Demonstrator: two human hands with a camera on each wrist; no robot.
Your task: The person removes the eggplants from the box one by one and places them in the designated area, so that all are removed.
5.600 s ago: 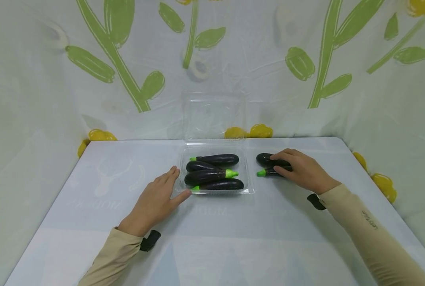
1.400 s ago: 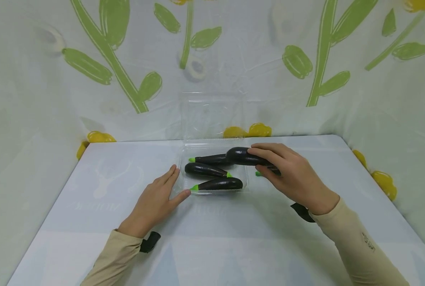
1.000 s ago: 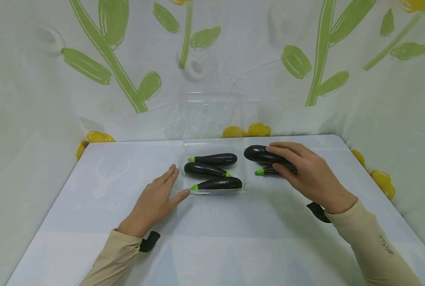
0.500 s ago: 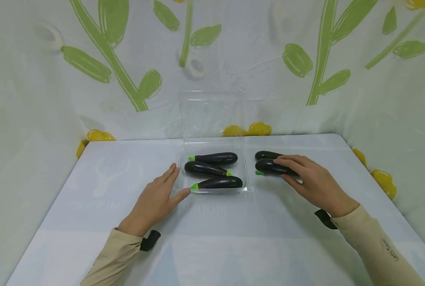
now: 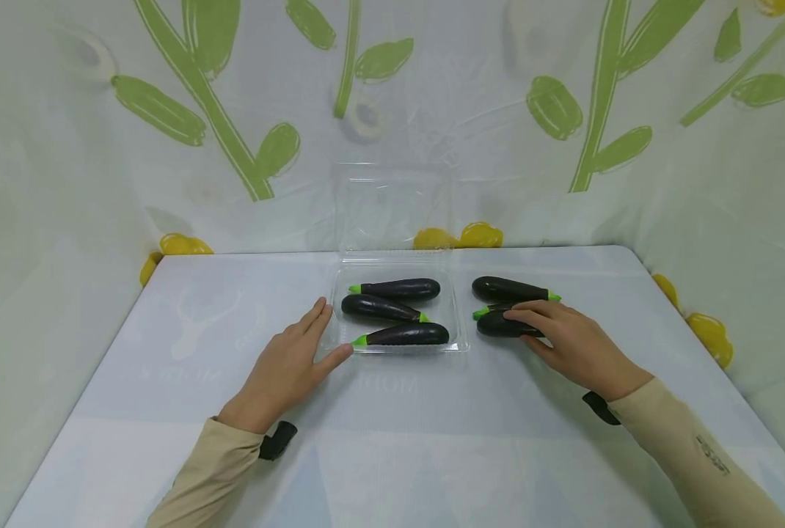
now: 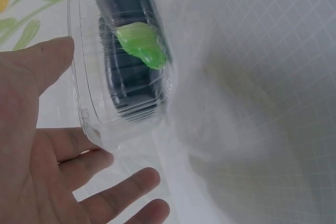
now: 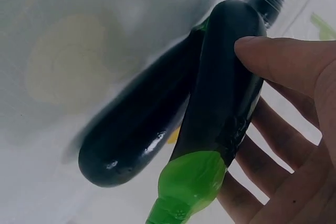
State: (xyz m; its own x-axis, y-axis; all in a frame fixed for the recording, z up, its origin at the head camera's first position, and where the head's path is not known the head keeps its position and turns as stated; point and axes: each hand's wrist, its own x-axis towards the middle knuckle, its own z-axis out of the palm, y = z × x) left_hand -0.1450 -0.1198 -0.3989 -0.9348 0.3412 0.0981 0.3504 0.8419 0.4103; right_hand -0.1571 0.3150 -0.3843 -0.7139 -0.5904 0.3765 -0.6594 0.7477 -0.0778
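Note:
Three dark purple eggplants with green stems, among them a middle eggplant [image 5: 379,308], lie crosswise in a clear plastic clamshell box [image 5: 460,330]. My left hand [image 5: 287,367] has its fingers spread beside the box's left wall, with the thumb at the front left corner. My right hand [image 5: 574,348] grips an eggplant [image 5: 498,324] right of the box, thumb on one side and fingers on the other, as the right wrist view shows. That eggplant partly hides a second eggplant [image 7: 136,114] beside it. Just behind lies a third eggplant [image 5: 508,289], stem to the right.
The box's clear lid [image 5: 395,209] stands raised at the back, against a patterned curtain [image 5: 498,147]. The white table [image 5: 392,462] reaches back to the curtain, and its right edge slopes away past the right forearm.
Several eggplants were in the box; now three are. My right hand has carried one rightward from over the box and lowered it in front of the others. The left hand stays put.

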